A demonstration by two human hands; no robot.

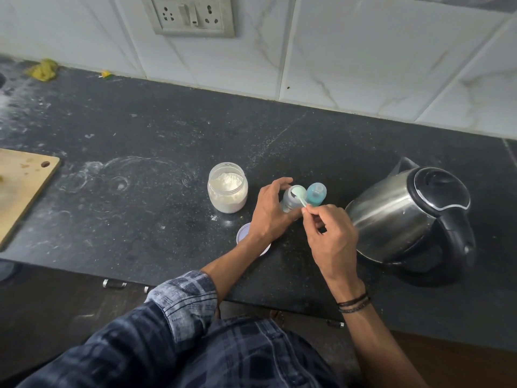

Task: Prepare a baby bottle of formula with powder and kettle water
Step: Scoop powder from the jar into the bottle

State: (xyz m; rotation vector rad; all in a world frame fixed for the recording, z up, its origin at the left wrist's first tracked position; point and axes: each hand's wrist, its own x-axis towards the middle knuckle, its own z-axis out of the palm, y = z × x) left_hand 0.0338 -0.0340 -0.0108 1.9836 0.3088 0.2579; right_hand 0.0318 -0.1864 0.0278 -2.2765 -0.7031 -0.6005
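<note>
On the black counter, my left hand (270, 211) grips the small clear baby bottle (289, 201), which stands upright with no cap on. My right hand (331, 233) pinches the handle of a pale green scoop (299, 193), whose bowl is tipped over the bottle's mouth. Just to the right of the bottle stands its teal cap (316, 193). An open clear jar of white powder (227, 187) stands to the left. A steel kettle (411, 211) with a black lid and handle stands to the right.
The jar's white lid (242, 233) lies on the counter (140, 141) under my left wrist. A wooden cutting board (22, 189) lies at the left edge. White powder is spilled near the jar. A tiled wall with a socket plate (191, 15) is behind.
</note>
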